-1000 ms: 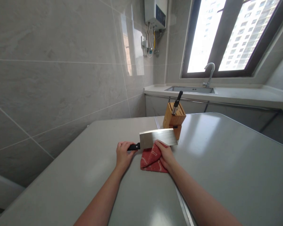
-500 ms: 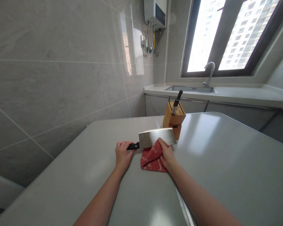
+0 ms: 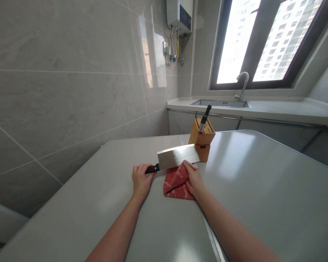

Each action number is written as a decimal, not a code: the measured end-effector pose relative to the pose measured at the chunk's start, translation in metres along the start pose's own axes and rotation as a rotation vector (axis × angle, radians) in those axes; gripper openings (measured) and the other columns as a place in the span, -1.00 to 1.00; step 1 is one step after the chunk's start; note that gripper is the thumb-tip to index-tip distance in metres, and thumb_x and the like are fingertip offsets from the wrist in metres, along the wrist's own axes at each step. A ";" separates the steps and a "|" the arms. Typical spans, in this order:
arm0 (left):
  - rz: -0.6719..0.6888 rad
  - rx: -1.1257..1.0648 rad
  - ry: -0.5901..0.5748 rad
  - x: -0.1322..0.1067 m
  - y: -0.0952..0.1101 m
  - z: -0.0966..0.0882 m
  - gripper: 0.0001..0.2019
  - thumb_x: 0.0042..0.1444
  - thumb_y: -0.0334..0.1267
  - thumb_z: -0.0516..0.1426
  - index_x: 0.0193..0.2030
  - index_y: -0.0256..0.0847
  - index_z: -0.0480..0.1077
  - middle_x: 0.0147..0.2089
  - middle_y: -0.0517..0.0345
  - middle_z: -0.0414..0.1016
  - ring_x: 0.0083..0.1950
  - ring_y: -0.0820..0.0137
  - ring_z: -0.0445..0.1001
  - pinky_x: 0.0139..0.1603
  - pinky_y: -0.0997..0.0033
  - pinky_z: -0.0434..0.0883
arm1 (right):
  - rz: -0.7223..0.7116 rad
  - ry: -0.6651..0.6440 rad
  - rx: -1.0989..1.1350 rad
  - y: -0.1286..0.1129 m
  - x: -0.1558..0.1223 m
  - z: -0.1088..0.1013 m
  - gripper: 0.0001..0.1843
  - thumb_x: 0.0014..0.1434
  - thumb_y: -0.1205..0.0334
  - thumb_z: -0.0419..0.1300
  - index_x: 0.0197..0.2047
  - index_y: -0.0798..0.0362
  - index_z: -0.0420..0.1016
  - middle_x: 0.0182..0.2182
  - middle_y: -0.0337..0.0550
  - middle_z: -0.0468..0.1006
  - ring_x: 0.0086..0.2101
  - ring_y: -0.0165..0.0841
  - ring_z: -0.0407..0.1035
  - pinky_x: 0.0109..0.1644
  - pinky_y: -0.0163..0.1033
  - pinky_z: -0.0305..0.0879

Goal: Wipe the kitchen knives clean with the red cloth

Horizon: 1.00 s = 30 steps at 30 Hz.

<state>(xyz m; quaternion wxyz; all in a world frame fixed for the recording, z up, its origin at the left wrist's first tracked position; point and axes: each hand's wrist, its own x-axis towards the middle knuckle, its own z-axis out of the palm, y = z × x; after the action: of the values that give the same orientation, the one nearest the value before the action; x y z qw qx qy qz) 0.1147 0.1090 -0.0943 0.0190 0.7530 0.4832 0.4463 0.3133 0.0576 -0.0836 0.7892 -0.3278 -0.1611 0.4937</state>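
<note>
My left hand (image 3: 140,180) is closed round the black handle of a steel cleaver (image 3: 177,157), whose wide blade points right and tilts slightly upward above the grey table (image 3: 262,189). My right hand (image 3: 193,179) grips a red cloth (image 3: 176,182) bunched on the table, pressed against the lower edge of the blade. Just behind the blade's tip stands a wooden knife block (image 3: 202,138) with one dark-handled tool in it.
A tiled wall runs along the left. Behind the table is a counter with a sink (image 3: 220,103) and tap (image 3: 242,84) under a window. A water heater (image 3: 179,14) hangs on the far wall. A seam (image 3: 210,233) divides the tabletop.
The cleaver has shifted left and its tip has lifted a little, so the blade now tilts. My right hand with the cloth stays near the blade's lower edge.
</note>
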 end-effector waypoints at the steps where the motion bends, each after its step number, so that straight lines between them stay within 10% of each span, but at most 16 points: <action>1: 0.000 0.002 -0.006 0.000 0.000 0.000 -0.80 -0.06 -0.21 0.26 -0.23 -0.07 0.46 -0.19 0.13 0.52 -0.13 0.19 0.30 -0.12 0.21 0.23 | -0.001 0.004 0.002 0.000 0.000 0.000 -0.73 -0.17 0.22 0.39 -0.36 0.03 0.45 -0.46 -0.31 0.55 -0.41 -0.39 0.44 -0.21 -0.27 0.42; 30: 0.017 -0.008 -0.032 0.000 0.007 -0.003 -0.81 -0.05 -0.23 0.27 -0.23 -0.07 0.48 -0.20 0.14 0.53 -0.12 0.21 0.31 -0.10 0.22 0.21 | 0.036 0.097 0.078 -0.004 0.004 0.001 -0.68 -0.30 0.27 0.45 -0.45 0.09 0.45 -0.55 -0.34 0.53 -0.53 -0.48 0.39 -0.37 -0.38 0.39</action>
<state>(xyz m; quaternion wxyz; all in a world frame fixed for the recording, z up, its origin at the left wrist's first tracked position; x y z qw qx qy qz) 0.1180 0.1042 -0.0894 0.0261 0.7641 0.4745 0.4362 0.3172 0.0606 -0.0804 0.7993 -0.3233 -0.0974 0.4971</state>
